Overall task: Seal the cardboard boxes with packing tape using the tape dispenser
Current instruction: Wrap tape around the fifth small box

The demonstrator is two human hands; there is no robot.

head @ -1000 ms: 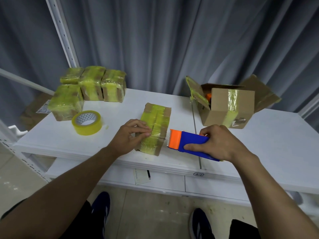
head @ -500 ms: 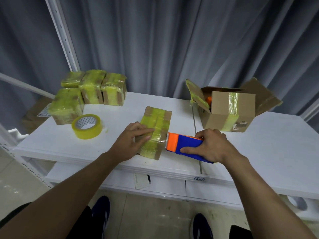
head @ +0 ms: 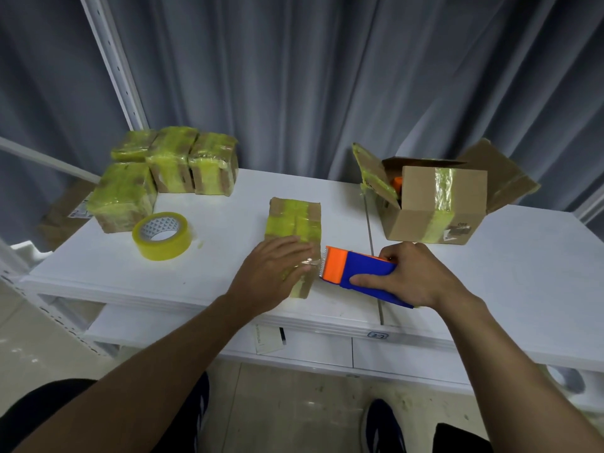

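Your left hand point(head: 277, 269) lies flat on the near end of the small cardboard box point(head: 294, 220) at the middle of the frame. Its fingers are straight and close together, pressing down rather than gripping. A second ago those fingers were curled at the box's left side. They have since slid across the top, and the fingertips now sit at the right edge, where a short strip of tape point(head: 312, 262) bridges to the cutter.

Your right hand point(head: 415, 276) is wrapped round the blue body of the tape dispenser point(head: 356, 276), thumb on the near face and fingers over the far edge. The orange toothed head sits just beside the box's right edge, much where it was.

The shift suggests this pass of tape is laid and you are pinning its end so the teeth can cut it. A twist of the dispenser against the held strip should do that. If the left hand lifts early, the tail may peel back.

The box already has yellowish tape running along its top. In the upper left of the frame four wrapped boxes point(head: 173, 165) are grouped on the white table point(head: 228, 250), with a spare tape roll point(head: 162, 235) just in front of them. To the right stands a larger open box point(head: 434, 207), its flaps up and not yet sealed.
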